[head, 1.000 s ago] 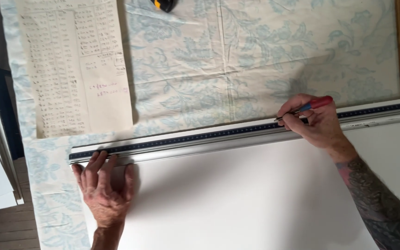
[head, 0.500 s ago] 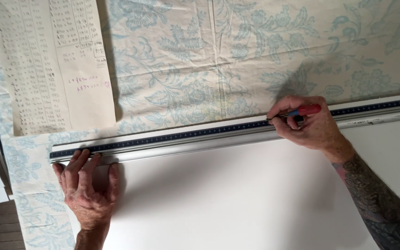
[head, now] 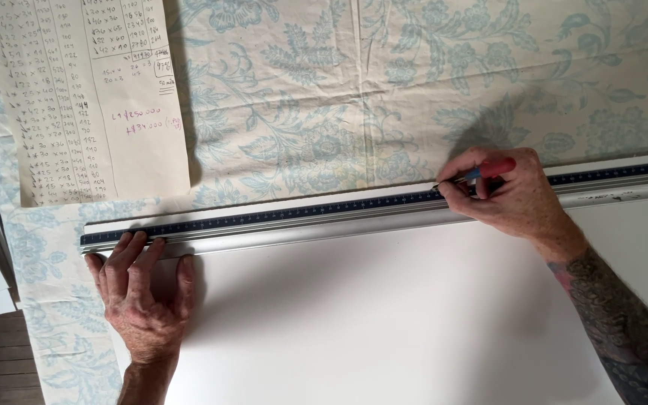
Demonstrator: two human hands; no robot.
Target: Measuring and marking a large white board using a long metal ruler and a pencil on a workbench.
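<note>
A handwritten paper sheet (head: 84, 97) is lying at the far left on the blue-flowered cloth (head: 429, 82); below it the left hand (head: 144, 296) is pressing flat, fingers spread, against the long metal ruler (head: 324, 214). The ruler is crossing the smooth white board (head: 384, 322); the right hand (head: 508, 196) is gripping a red pen (head: 481, 172), tip at the ruler's far edge.

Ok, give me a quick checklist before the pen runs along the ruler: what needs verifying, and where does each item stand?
1. Left hand pressing the long ruler near its left end: ok.
2. Right hand has a grip on the red pen: ok.
3. Pen tip against the ruler's far edge: ok, as far as visible.
4. Ruler lying flat on the white board: ok.
5. Ruler's right end held down: cannot tell, it runs out of frame.
6. Handwritten sheet clear of the ruler: ok.
</note>
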